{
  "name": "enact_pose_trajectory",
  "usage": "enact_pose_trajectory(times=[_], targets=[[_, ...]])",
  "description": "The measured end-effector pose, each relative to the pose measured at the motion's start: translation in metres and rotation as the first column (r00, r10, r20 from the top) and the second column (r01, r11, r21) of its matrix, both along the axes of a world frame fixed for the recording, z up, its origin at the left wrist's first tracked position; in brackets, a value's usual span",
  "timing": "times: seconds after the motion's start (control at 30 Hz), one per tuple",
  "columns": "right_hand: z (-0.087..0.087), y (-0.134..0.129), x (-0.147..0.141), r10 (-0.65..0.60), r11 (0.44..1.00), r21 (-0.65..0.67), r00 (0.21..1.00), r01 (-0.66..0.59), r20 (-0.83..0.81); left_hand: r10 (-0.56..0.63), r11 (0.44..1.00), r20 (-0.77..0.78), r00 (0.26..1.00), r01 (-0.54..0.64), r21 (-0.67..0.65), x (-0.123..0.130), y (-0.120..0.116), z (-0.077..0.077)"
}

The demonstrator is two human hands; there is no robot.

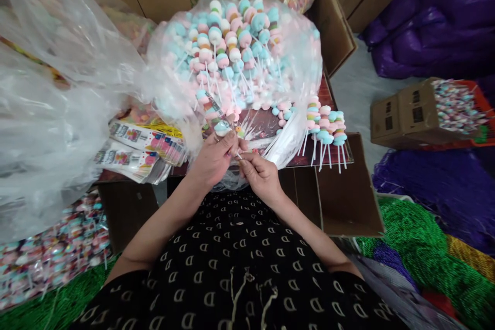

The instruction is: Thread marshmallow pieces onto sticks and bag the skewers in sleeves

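Observation:
A candy skewer (221, 127) in a printed clear wrapper is in my left hand (216, 157), its fingers closed round the wrapper's lower part. My right hand (261, 172) pinches the white stick end just below and to the right. Beyond both hands, many pink, blue and white candy skewers (232, 36) lie in a large clear plastic bag. Several candy skewers (327, 126) rest at the table's right edge, sticks toward me. Left of my hands is a stack of printed wrappers (135, 152).
Large clear plastic bags (58, 113) bulge at the left. A cardboard box (350, 191) stands below the table's right side. Farther right are a box of wrapped candy (417, 113), purple bags (429, 31) and green shredded material (417, 237).

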State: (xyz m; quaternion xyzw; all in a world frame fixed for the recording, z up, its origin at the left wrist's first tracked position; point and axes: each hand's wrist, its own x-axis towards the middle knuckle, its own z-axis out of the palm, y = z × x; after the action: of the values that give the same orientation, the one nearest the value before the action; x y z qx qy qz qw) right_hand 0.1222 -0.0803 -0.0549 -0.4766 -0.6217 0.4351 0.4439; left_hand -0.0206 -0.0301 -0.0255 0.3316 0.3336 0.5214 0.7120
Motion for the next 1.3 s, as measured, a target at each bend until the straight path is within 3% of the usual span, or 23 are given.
enact_pose_trajectory(times=[0.13, 0.27, 0.37, 0.43, 0.5, 0.57, 0.6, 0.67, 0.73, 0.77, 0.83, 0.9, 1.0, 1.07, 1.1, 1.13, 1.2, 1.23, 1.3], targets=[[0.001, 0.001, -0.005, 0.019, 0.999, -0.044, 0.999, -0.021, -0.031, -0.064, 0.996, -0.008, 0.998, 0.063, -0.063, 0.0, -0.005, -0.002], [0.015, 0.011, 0.018, 0.125, 0.987, -0.096, 0.991, -0.128, -0.044, -0.079, 0.997, 0.02, 0.997, 0.079, -0.005, -0.006, -0.003, -0.004], [0.027, 0.022, 0.042, -0.041, 0.991, -0.134, 0.985, 0.019, -0.167, -0.239, 0.971, 0.067, 0.969, 0.239, 0.011, -0.004, -0.009, -0.005], [0.032, 0.027, 0.051, -0.062, 0.984, -0.18, 0.951, 0.007, -0.303, -0.44, 0.896, 0.115, 0.89, 0.444, -0.013, 0.003, -0.016, -0.004], [0.034, 0.027, 0.051, 0.02, 0.954, -0.26, 0.898, -0.148, -0.439, -0.622, 0.772, 0.184, 0.761, 0.636, -0.02, 0.011, -0.024, -0.003], [0.035, 0.025, 0.046, 0.066, 0.897, -0.337, 0.84, -0.286, -0.539, -0.708, 0.692, 0.195, 0.679, 0.722, 0.0, 0.017, -0.029, -0.001], [0.034, 0.023, 0.042, 0.055, 0.881, -0.362, 0.825, -0.305, -0.562, -0.715, 0.691, 0.147, 0.684, 0.723, 0.002, 0.018, -0.03, -0.001], [0.032, 0.021, 0.033, -0.035, 0.901, -0.376, 0.828, -0.216, -0.56, -0.65, 0.758, -0.095, 0.754, 0.653, -0.005, 0.016, -0.028, -0.002], [0.029, 0.021, 0.025, -0.16, 0.945, -0.326, 0.839, -0.022, -0.521, -0.437, 0.857, -0.451, 0.778, 0.512, 0.053, 0.012, -0.024, -0.005], [0.029, 0.021, 0.022, -0.211, 0.955, -0.286, 0.842, 0.071, -0.497, -0.295, 0.889, -0.6, 0.744, 0.443, 0.112, 0.011, -0.022, -0.007], [0.028, 0.023, 0.018, -0.266, 0.96, -0.201, 0.848, 0.192, -0.458, -0.069, 0.909, -0.755, 0.652, 0.354, 0.222, 0.007, -0.019, -0.011], [0.031, 0.025, 0.02, -0.242, 0.969, -0.156, 0.869, 0.193, -0.431, -0.034, 0.902, -0.766, 0.642, 0.351, 0.254, 0.004, -0.017, -0.013], [0.039, 0.03, 0.028, -0.096, 0.985, -0.17, 0.908, 0.028, -0.409, -0.313, 0.86, -0.565, 0.764, 0.481, 0.173, -0.005, -0.016, -0.011], [0.044, 0.036, 0.03, 0.004, 0.976, -0.199, 0.916, -0.091, -0.401, -0.49, 0.814, -0.364, 0.792, 0.565, 0.134, -0.01, -0.016, -0.007], [0.045, 0.039, 0.028, 0.026, 0.97, -0.21, 0.916, -0.119, -0.4, -0.513, 0.813, -0.305, 0.802, 0.569, 0.128, -0.013, -0.016, -0.006], [0.045, 0.043, 0.025, 0.024, 0.968, -0.22, 0.916, -0.121, -0.401, -0.485, 0.832, -0.299, 0.822, 0.539, 0.13, -0.015, -0.016, -0.005], [0.043, 0.051, 0.011, -0.03, 0.972, -0.227, 0.914, -0.069, -0.406, -0.291, 0.904, -0.439, 0.85, 0.395, 0.165, -0.02, -0.016, -0.003], [0.041, 0.054, 0.002, -0.066, 0.974, -0.225, 0.912, -0.03, -0.404, -0.152, 0.929, -0.541, 0.827, 0.307, 0.208, -0.023, -0.017, -0.002], [0.038, 0.059, -0.016, -0.107, 0.976, -0.216, 0.916, 0.023, -0.387, 0.101, 0.929, -0.695, 0.712, 0.182, 0.322, -0.034, -0.017, -0.002]])
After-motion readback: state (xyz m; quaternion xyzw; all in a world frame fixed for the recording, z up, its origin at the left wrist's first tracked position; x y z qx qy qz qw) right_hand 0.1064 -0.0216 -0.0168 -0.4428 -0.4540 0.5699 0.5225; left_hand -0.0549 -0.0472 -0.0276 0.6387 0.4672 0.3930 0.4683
